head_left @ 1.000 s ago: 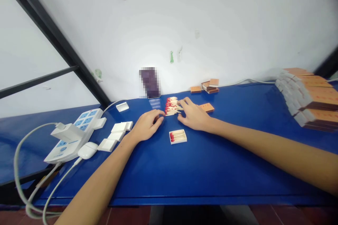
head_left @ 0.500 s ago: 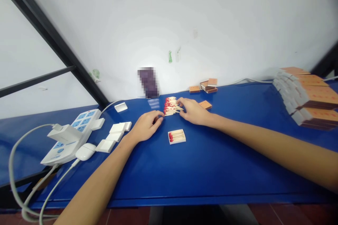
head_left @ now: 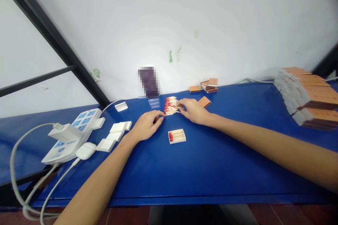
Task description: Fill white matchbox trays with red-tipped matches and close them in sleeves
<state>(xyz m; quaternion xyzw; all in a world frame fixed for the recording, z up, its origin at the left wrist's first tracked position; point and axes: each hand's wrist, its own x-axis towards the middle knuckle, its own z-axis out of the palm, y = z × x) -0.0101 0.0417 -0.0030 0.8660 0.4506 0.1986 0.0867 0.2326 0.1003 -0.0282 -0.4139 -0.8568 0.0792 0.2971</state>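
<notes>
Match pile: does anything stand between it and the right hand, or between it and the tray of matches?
Nothing visible does. The right hand is at the right edge of the match pile; blue tabletop shows between pile and tray. The left hand is left of that gap.

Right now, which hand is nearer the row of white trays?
Left. The left hand is just right of the white trays; the right hand is farther right, at the match pile.

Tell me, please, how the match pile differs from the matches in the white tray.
The match pile lies loose on the blue table, while the tray matches lie within the white tray. The match pile is larger; the tray matches are fewer. Both have red heads and pale sticks.
</notes>
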